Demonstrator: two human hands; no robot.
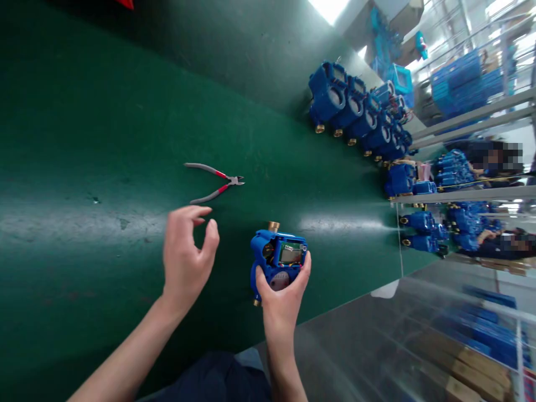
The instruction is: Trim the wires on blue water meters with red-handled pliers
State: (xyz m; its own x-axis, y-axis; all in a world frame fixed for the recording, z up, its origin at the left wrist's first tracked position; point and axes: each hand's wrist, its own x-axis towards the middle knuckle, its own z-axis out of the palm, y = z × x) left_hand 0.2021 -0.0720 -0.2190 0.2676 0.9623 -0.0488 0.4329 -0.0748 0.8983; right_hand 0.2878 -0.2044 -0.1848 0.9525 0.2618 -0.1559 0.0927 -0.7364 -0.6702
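Green counter (109,123), open around pliers (234,181), edge (355,299) near right grip (283,264) pinching blue housing (260,241), small screen (290,253) showing, left grip (211,216) spread

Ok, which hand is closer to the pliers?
Left. The left hand is just short of the handles of the pliers; the right hand is farther off, gripping the blue meter.

Green table (125,128), blue meter casing (260,243), red-and-grey pliers (211,181)

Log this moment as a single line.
left hand: empty, fingers curled, near pliers | right hand: holding blue unit, display showing | pliers: handles spread, on green table | rest: row of blue units
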